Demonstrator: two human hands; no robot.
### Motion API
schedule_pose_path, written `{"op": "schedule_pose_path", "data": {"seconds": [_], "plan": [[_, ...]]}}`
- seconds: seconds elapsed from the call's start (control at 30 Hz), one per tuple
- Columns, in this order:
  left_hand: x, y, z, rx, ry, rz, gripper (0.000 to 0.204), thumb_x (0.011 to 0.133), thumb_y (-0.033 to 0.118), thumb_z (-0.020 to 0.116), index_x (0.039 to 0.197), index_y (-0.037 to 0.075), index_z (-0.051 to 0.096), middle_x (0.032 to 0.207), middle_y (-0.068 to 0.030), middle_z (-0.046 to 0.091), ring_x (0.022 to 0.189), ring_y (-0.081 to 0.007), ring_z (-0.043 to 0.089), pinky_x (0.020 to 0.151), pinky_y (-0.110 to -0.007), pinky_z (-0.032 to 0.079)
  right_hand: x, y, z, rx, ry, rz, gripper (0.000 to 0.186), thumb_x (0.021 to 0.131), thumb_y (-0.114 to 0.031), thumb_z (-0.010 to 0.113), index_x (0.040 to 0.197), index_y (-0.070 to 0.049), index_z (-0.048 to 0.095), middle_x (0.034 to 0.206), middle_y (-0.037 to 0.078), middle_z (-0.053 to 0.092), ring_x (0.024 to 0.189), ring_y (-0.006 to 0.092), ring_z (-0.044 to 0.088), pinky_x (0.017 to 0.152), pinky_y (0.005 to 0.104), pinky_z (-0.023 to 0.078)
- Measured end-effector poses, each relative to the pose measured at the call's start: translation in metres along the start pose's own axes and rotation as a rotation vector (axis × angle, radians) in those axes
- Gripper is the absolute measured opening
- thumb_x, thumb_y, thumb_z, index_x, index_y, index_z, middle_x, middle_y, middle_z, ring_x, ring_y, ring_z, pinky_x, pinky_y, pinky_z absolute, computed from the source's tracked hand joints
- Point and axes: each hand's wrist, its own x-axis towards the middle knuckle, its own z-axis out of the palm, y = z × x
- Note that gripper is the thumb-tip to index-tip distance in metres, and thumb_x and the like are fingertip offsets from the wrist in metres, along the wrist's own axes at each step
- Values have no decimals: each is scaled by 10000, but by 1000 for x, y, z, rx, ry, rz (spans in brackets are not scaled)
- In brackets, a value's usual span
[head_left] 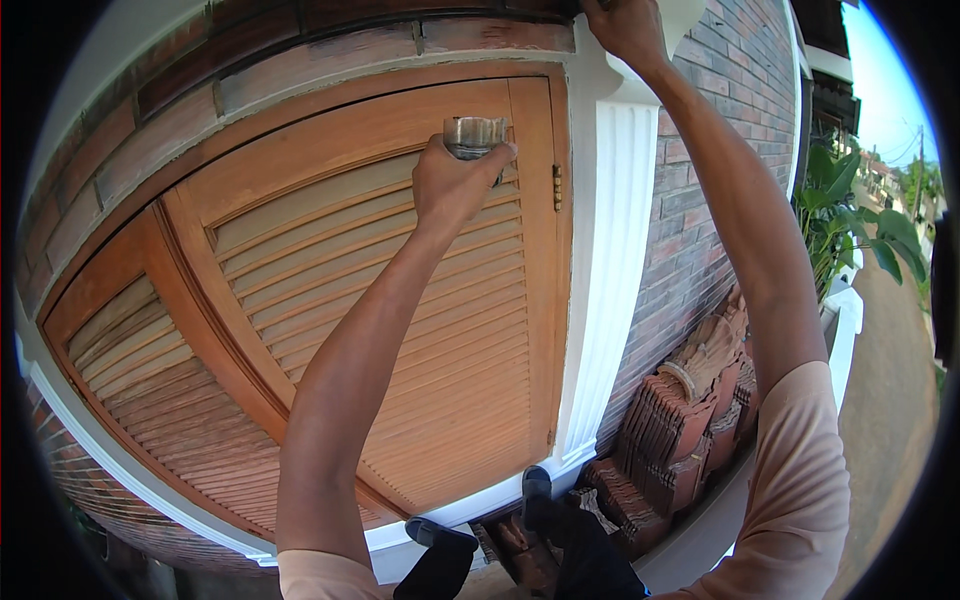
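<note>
My left hand [455, 180] is wrapped round a clear cup [475, 130] with dark liquid low in it, raised in front of the shutter's upper part. Its thumb lies along the near side of the cup. Up at the picture's top edge my right hand [630, 28] reaches to the brick band [500, 36] above the window, beside the white column's top. Its fingers are closed, and what they hold is cut off by the frame. Parts of the band are dark and glossy, while other bricks look paler and dull.
The wooden louvred shutters [400, 290] fill the middle, beside a white fluted column [610, 270]. Stacked clay roof tiles [670, 430] stand at lower right against the brick wall [690, 180]. My feet are on the ledge beside tiles. Leafy plants [840, 210] and a road [885, 370] lie right.
</note>
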Motion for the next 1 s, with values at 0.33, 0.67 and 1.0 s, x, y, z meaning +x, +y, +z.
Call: {"op": "schedule_pose_path", "data": {"seconds": [0.33,0.67,1.0], "plan": [[-4,-3,2,-18,56,19,409,758,410,824,915,42,737,801,-93,744,786,-230,729,785,-359,554,-9,-11,-1,87,-124,99,196,880,-203,664,924,-32,749,823,234,717,788,398,728,712,461,572],[-22,-1,-13,-53,9,-8,486,771,399,837,1052,35,680,894,-66,705,728,-130,667,564,-293,546,-3,-37,9,-24,-44,80,212,886,-192,627,911,-4,722,849,262,707,805,443,706,692,513,558],[-50,-12,-31,-95,71,-62,497,764,387,850,1012,-1,661,838,-96,732,779,-199,704,765,-334,549,23,-77,25,857,-200,354,176,924,-147,678,995,-2,749,887,119,756,773,228,728,701,381,578]]}}
